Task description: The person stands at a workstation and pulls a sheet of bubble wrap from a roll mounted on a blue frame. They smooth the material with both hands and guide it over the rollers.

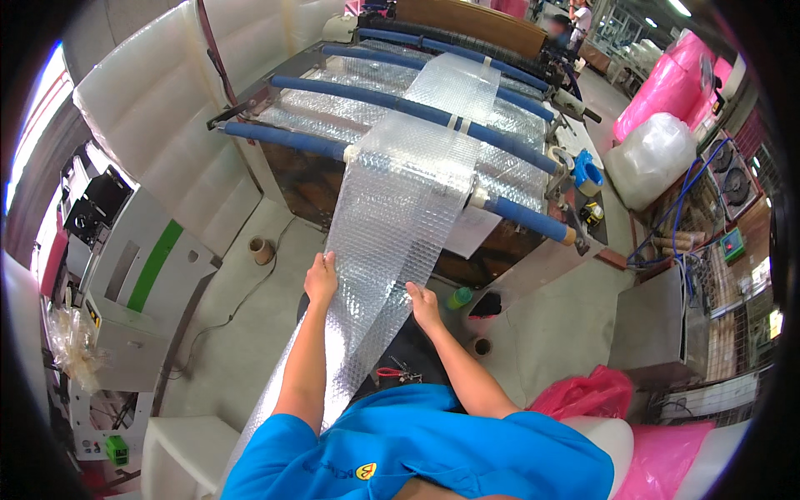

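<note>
A long strip of clear bubble wrap (404, 179) comes over the front blue roller of a machine and slopes down toward me. Its lower part runs between my forearms and past my left side. My left hand (321, 278) grips the strip's left edge, fingers closed on it. On the opposite edge, my right hand (424, 305) pinches the film with the thumb on top. Between the hands the sheet is creased and shiny. The blue roller (283, 137) shows bare on both sides of the strip.
Silvery bubble film lies under further blue rollers (333, 92). Tape rolls (588, 173) sit at the machine's right end. A green bottle (459, 297) and cardboard tubes (261, 250) stand on the floor. Pink wrapped rolls (667, 87) are at the right. Other people (578, 17) appear far back.
</note>
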A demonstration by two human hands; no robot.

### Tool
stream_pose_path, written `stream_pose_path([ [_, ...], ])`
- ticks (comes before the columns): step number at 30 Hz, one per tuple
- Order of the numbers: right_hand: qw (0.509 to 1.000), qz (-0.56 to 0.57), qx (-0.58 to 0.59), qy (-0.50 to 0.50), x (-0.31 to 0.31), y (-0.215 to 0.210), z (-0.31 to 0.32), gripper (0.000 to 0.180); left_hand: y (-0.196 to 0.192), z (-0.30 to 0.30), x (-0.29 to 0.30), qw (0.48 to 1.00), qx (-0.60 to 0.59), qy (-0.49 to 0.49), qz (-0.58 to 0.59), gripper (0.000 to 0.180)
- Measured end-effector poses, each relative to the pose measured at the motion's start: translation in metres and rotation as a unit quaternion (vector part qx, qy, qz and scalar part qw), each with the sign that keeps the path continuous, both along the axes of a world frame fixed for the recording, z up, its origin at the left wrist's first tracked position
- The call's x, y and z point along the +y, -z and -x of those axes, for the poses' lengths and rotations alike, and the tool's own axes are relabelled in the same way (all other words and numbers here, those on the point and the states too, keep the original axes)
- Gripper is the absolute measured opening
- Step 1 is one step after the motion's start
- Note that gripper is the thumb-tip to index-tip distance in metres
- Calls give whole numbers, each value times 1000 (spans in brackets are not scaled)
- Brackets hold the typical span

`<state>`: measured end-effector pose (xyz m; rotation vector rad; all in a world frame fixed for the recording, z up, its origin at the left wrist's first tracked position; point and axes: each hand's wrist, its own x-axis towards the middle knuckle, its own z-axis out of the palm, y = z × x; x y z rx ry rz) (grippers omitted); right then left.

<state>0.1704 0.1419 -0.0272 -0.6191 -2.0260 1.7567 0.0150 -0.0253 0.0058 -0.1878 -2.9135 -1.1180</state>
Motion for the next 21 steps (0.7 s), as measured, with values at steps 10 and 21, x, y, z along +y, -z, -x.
stream_pose_path([
  [10,997,38,30,56,-2,12,9,40,27,0,6,999,34,-8,-29,35],
  [21,999,39,-6,22,3,9,5,38,33,-1,8,998,43,-5,-36,35],
])
